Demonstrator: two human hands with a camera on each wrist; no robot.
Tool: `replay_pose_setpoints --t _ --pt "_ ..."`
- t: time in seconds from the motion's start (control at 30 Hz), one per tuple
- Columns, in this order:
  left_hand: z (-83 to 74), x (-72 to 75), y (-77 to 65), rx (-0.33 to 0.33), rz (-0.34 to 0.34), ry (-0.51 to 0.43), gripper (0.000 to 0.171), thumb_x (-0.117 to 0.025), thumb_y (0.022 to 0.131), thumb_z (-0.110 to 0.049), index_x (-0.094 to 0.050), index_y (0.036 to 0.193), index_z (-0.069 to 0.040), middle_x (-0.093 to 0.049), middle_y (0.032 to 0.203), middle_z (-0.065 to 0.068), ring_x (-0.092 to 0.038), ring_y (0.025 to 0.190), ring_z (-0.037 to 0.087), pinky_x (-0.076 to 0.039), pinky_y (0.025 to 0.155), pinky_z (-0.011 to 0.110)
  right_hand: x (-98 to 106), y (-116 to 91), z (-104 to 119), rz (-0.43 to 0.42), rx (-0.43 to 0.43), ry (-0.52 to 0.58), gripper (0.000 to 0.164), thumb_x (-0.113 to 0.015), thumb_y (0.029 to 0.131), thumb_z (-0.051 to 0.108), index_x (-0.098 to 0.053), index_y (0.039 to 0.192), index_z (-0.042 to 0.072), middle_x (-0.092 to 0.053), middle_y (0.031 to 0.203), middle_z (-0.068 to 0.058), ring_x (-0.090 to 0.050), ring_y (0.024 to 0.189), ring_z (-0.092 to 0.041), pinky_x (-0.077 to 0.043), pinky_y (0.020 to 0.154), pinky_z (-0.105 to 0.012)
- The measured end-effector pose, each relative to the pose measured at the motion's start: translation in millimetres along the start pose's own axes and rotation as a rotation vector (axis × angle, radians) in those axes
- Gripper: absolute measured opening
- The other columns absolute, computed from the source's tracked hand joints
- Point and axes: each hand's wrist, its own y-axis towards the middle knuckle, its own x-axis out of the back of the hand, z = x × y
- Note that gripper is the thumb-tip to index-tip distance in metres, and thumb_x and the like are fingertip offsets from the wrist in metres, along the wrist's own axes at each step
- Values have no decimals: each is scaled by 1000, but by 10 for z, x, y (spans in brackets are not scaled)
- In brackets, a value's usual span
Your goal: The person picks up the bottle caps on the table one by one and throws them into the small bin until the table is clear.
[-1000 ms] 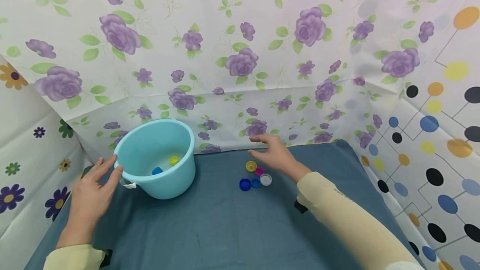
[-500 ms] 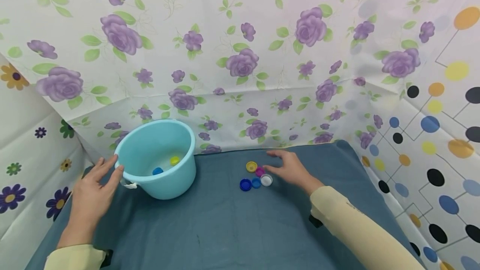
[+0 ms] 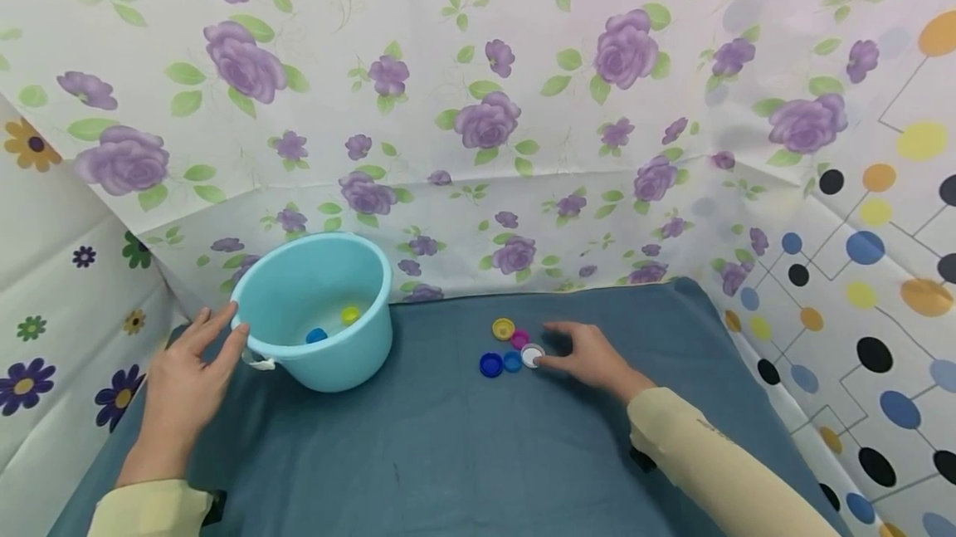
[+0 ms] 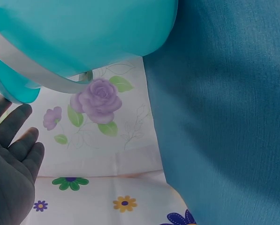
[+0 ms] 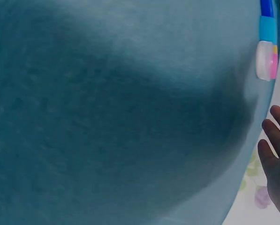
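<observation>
My left hand (image 3: 182, 388) touches the rim of a light blue bucket (image 3: 339, 367) with its fingers extended. In the left wrist view, those fingertips (image 4: 18, 112) lie right at the rim, below the white handle (image 4: 46, 77). Inside the bucket are a blue cap (image 3: 317, 335) and a yellow cap (image 3: 350, 316). My right hand (image 3: 597, 363) reaches over the cloth with thumb and fingers spread, its thumb tip overlapping the edge of a white bottle cap (image 3: 531, 355). Around that cap lie a pink cap (image 3: 519, 340), a yellow cap (image 3: 503, 329), a light blue cap (image 3: 512, 362) and a dark blue cap (image 3: 490, 365).
Dark blue cloth (image 3: 433, 437) covers the work surface. A white sheet with purple flowers (image 3: 485, 122) hangs behind it. Patterned sheets flank both sides, one with dots (image 3: 859, 296) at the right, one with flowers (image 3: 45, 288) at the left.
My right hand has moved right and toward me, from behind the caps to beside the white one, its thumb now at that cap. My left hand stays at the bucket rim.
</observation>
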Motion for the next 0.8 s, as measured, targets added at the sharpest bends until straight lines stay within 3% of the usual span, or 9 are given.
replay_pose_setpoints --t 0.37,0.8 --pt "10 -9 0 -15 -27 3 54 -45 92 -55 -35 142 -37 -30 152 6 -28 141 33 -35 88 72 -148 -72 -96 29 -10 -31 76 -73 71 57 -52 135 21 -40 148 -4 -34 139 -25 -35 107 -52" --pt "28 -19 9 -1 -18 -3 54 -45 92 -56 -33 142 -41 -27 153 6 -27 141 35 -30 90 73 -235 -40 -116 19 -1 -35 62 -73 73 53 -60 125 24 -42 146 3 -25 143 -18 -27 112 -53"
